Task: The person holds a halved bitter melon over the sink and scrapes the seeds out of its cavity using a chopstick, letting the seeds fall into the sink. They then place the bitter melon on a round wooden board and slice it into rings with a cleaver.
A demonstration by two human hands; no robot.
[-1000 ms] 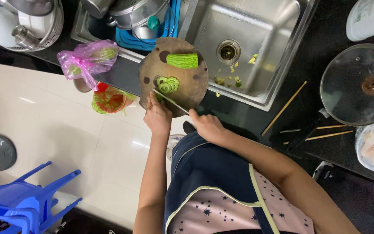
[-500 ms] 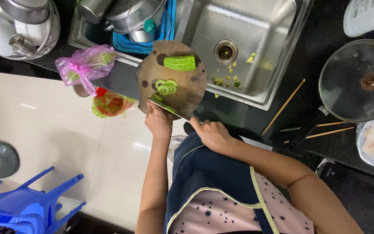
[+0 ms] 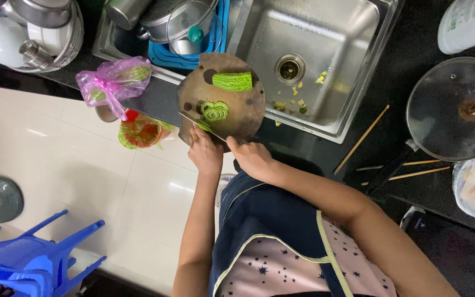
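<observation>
Knife (image 3: 203, 125) gripped in right hand (image 3: 253, 157), left hand (image 3: 204, 152) curled on green gourd piece (image 3: 204, 126) at six o'clock of round board (image 3: 221, 98): best sliced thinly, fingertips tucked back.

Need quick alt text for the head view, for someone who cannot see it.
Seen from above, a person's right hand holds a knife over a round wooden cutting board, while the left hand steadies green vegetable slices. A larger green vegetable piece lies on the board beside a steel sink.

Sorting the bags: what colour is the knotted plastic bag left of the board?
Pink knotted plastic bag, head view.
</observation>
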